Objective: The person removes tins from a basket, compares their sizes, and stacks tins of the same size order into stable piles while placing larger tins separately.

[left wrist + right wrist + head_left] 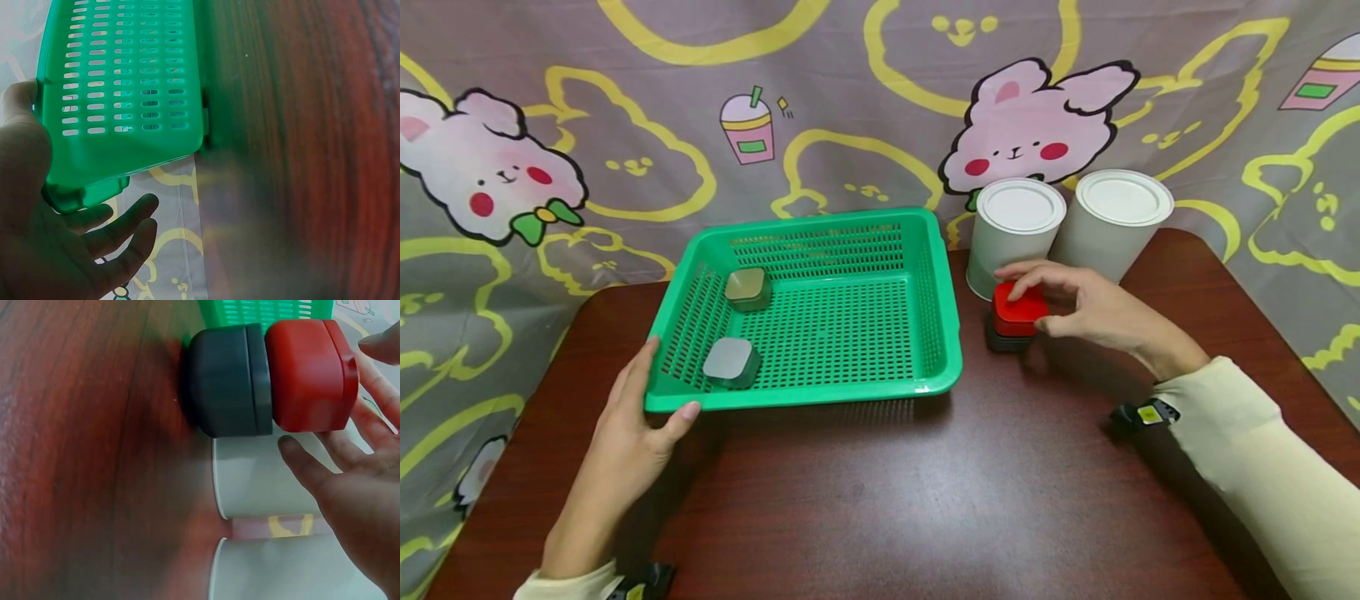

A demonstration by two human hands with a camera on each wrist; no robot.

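A green plastic basket (936, 385) stands on the table, its near left corner between the thumb and fingers of my left hand (628, 425). In the left wrist view that thumb hooks over the rim, while the other fingers extend below the corner. Inside, along the left side, sit a gold box (748, 285) and a silver-grey box (731, 361). On the right, a red box (1020, 310) is stacked on a black box (228, 381). My right hand (1082, 308) spreads around the red box, fingers over its far side, thumb by its near right edge.
Two white lidded canisters (1018, 208) (1122, 200) stand just behind the stacked boxes at the table's back edge. A patterned cloth (850, 92) hangs behind the dark wooden table (910, 500).
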